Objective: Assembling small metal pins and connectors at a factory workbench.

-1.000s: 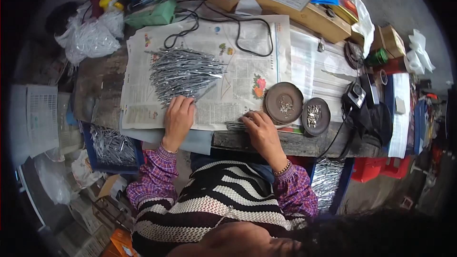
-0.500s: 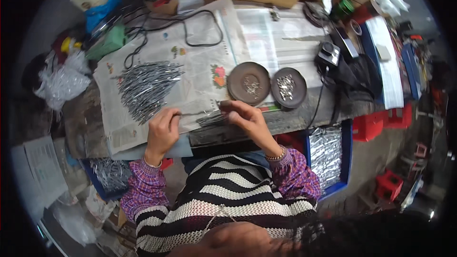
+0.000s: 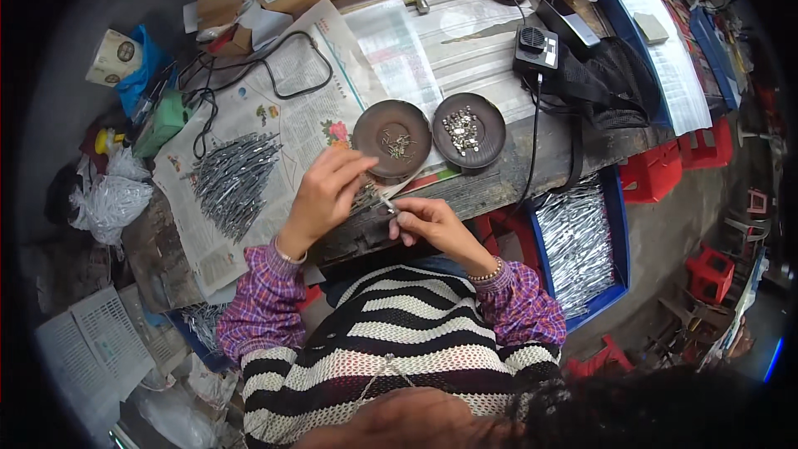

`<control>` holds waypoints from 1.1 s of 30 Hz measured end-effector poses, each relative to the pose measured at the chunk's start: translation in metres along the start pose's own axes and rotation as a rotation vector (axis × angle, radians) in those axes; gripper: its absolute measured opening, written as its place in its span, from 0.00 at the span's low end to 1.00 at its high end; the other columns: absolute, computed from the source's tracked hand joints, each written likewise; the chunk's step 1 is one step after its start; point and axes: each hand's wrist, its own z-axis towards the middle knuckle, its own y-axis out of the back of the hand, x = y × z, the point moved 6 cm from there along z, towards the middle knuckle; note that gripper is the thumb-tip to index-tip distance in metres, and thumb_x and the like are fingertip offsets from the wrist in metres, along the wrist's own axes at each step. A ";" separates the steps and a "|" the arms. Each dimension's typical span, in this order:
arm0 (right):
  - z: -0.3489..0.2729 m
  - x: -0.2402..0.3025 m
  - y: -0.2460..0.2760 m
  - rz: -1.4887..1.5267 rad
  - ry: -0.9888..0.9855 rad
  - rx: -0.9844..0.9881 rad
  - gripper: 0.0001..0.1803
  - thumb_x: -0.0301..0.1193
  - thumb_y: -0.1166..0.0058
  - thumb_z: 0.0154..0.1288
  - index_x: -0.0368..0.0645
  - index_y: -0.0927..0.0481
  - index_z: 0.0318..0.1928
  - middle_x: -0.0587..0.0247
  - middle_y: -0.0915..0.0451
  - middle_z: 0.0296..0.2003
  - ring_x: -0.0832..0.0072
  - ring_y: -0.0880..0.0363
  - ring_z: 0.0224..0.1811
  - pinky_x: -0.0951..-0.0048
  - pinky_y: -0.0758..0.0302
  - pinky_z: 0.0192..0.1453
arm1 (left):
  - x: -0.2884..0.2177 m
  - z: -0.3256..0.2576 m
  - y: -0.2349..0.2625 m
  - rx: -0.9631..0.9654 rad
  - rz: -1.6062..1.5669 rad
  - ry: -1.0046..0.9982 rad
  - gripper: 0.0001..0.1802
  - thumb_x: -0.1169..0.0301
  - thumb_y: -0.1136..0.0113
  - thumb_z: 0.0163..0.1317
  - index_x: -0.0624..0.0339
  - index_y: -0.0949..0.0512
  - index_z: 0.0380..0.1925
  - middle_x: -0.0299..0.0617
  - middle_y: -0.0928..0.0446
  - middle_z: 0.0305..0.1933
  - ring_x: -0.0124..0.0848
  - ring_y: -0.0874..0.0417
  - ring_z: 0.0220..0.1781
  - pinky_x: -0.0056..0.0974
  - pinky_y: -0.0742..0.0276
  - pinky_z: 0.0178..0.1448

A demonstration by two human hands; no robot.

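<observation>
My right hand (image 3: 432, 229) is closed on a slim silvery metal piece (image 3: 388, 204), pinched between thumb and fingertips near the bench's front edge. My left hand (image 3: 324, 195) reaches over the newspaper, its fingers stretched toward the near left rim of a brown round dish (image 3: 366, 158). Its thumb looks apart from the fingers, and I see nothing in them. Small thin metal pins (image 3: 399, 146) lie in that dish. A second dark dish (image 3: 490, 154) beside it holds small shiny metal bits (image 3: 460, 130). Behind my left hand spreads a pile of slim grey metal pieces (image 3: 237, 183).
Newspaper (image 3: 291, 141) covers the wooden bench's left part; a black cord (image 3: 328, 75) loops across it. A small black device (image 3: 536, 50) with a cable stands at the right. A hammer (image 3: 420, 2) lies at the back. A blue tray (image 3: 619, 270) of metal pieces sits below right.
My left hand has moved right and up to the brown dish. My right hand has come slightly lower, with the metal piece in its fingers. The whole view has shifted and turned.
</observation>
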 end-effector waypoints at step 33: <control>-0.008 -0.011 0.020 0.218 -0.017 -0.226 0.16 0.27 0.45 0.63 0.36 0.25 0.51 0.66 0.20 0.34 0.84 0.25 0.29 0.84 0.26 0.34 | 0.024 0.012 -0.029 -0.084 0.145 -0.128 0.09 0.78 0.37 0.42 0.61 0.24 0.27 0.42 0.23 0.36 0.41 0.23 0.46 0.42 0.34 0.52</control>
